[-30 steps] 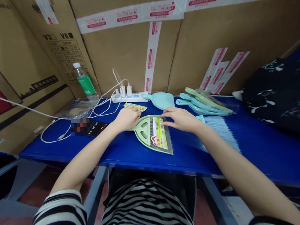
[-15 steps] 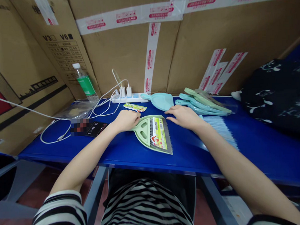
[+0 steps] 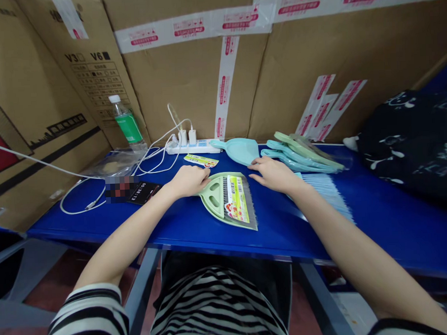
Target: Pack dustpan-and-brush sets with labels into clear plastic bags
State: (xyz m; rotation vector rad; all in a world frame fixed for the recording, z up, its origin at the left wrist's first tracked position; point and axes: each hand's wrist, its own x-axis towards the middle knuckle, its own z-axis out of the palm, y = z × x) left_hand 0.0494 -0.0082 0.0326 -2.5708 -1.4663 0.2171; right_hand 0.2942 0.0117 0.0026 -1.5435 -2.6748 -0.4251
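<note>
My left hand [image 3: 192,180] is closed around the handle end of a light green hand brush [image 3: 214,200], which lies on a matching green dustpan [image 3: 211,213]. A yellow and white label [image 3: 237,199] covers part of the grey bristles, which point right. My right hand [image 3: 273,175] is open, thumb and fingers apart, just right of the green set. Its fingertips are at the near edge of a light blue dustpan [image 3: 241,150]; whether they touch it I cannot tell. A blue brush [image 3: 328,192] lies partly hidden behind my right wrist.
Wrapped green and blue dustpan sets [image 3: 300,156] are piled at the back right, near a dark patterned bag [image 3: 411,149]. A loose label [image 3: 201,161], power strip [image 3: 204,146], white cables, phone [image 3: 145,191] and bottle [image 3: 127,125] are toward the left. Cardboard [image 3: 190,80] stands behind.
My right hand has shifted very slightly to the right. My left hand and the green set stay almost still.
</note>
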